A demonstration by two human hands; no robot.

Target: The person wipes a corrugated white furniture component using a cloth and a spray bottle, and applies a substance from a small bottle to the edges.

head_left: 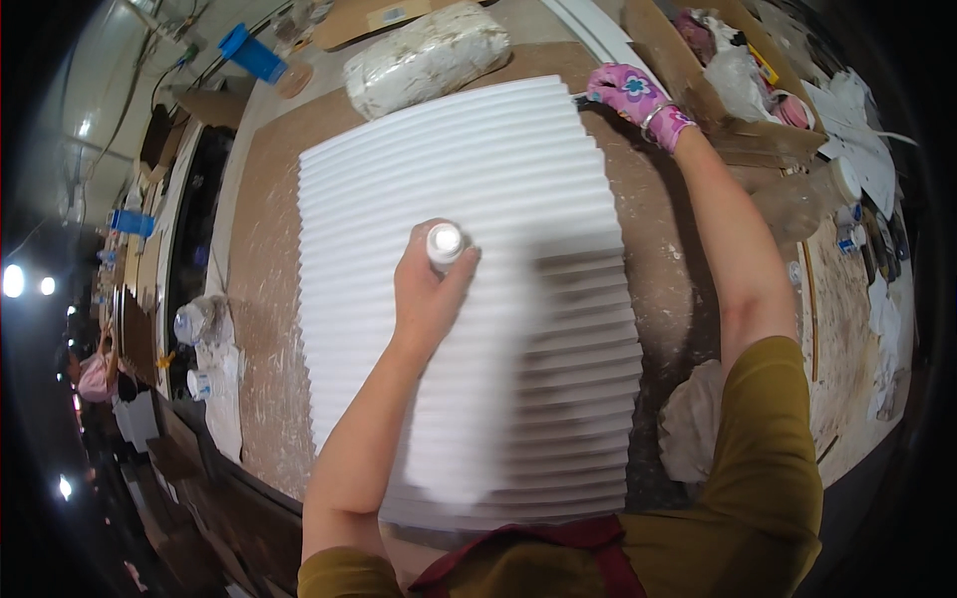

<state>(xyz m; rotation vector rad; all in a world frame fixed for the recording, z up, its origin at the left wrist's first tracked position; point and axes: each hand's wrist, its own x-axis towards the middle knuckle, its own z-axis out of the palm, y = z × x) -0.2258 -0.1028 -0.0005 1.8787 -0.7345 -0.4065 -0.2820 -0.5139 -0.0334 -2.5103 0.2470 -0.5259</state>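
Note:
A large white corrugated sheet (399,179) lies over the brown work board, its right edge toothed by the ridges. Above its middle, my bare left hand (427,284) is closed round a small white cylinder with a bright round top (446,239). What the cylinder is, I cannot tell. My right hand (630,95), in a pink flowered glove, is at the sheet's far right corner with its fingers curled in. Something thin and dark shows by those fingertips, too small to name. A shadow darkens the sheet's near right part, beside a blurred pale streak.
Beyond the sheet sits a white wrapped block (429,60). A blue cup (251,54) stands far left. At far right is a cardboard box (768,140) of mixed items, with a clear plastic jar (802,204) nearer. Crumpled plastic (199,321) lies left, and a pale cloth-like bundle (691,424) lies near my right arm.

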